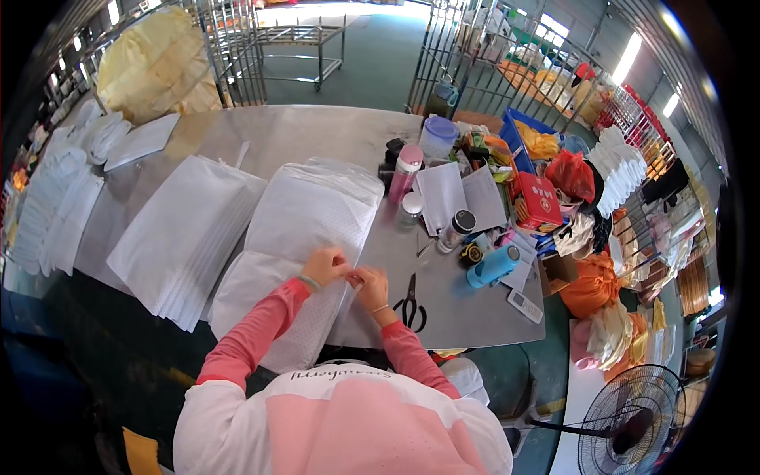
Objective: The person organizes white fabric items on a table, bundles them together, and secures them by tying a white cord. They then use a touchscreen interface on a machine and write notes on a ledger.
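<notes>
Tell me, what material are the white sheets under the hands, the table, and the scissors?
White sheets: probably thin nonwoven fabric or plastic, matte, with a dotted texture. Table: metal, likely steel, grey with dull reflections. Scissors: dark, maybe metal blades; black handles look plastic.

A flat red carton [538, 200] with pale printing is seen at the right edge of the worktop [317, 134], tilted against the clutter there. Just beside it, toward the middle, two white printed sheets [459, 196] are laid side by side, slightly overlapping. A clear jar with a black cap [456, 230], bearing a pale label, is stood in front of the sheets. A small white remote-like device [525, 305] with a tiny screen is laid near the worktop's near right corner.
</notes>
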`<action>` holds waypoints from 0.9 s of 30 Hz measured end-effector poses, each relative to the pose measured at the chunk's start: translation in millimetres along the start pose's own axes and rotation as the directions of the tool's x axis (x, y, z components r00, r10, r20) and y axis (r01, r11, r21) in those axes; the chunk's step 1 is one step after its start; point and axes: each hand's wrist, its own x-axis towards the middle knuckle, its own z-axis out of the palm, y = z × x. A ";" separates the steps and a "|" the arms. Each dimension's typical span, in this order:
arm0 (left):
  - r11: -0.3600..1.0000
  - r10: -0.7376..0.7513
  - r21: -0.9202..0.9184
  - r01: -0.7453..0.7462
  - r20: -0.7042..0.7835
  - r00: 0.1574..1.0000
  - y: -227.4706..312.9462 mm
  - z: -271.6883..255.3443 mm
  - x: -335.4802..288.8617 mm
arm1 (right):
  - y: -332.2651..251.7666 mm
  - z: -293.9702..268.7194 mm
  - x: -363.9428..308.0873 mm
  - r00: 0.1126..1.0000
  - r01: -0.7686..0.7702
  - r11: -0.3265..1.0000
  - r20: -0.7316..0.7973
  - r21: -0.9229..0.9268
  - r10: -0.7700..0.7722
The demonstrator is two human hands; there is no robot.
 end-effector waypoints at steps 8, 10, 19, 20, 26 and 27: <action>0.746 0.429 0.554 -0.369 0.024 0.903 18.7 -0.3 -25.6 | 29.2 4.6 9.8 0.763 -0.634 0.483 0.591 0.604 0.262; 0.691 0.488 0.617 -0.375 -0.017 0.872 15.7 4.7 -24.2 | 23.0 -3.1 11.9 0.753 -0.640 0.513 0.602 0.572 0.266; 0.708 0.501 0.552 -0.440 0.048 0.864 0.7 15.0 -22.7 | 30.7 14.9 15.1 0.988 0.156 0.974 0.035 -0.163 -0.153; 0.708 0.456 0.559 -0.431 0.104 0.884 -0.8 13.2 -24.3 | 35.7 21.5 9.0 0.990 0.143 0.976 0.031 -0.166 -0.140; 0.770 0.269 0.528 -0.359 0.241 0.932 -4.9 3.3 -22.1 | 73.7 10.7 6.6 0.973 -0.108 0.991 0.197 -0.082 0.123; 0.795 0.227 0.508 -0.331 0.257 0.939 -4.2 4.6 -19.1 | 85.7 4.4 -1.5 0.971 -0.236 0.960 0.070 0.154 0.227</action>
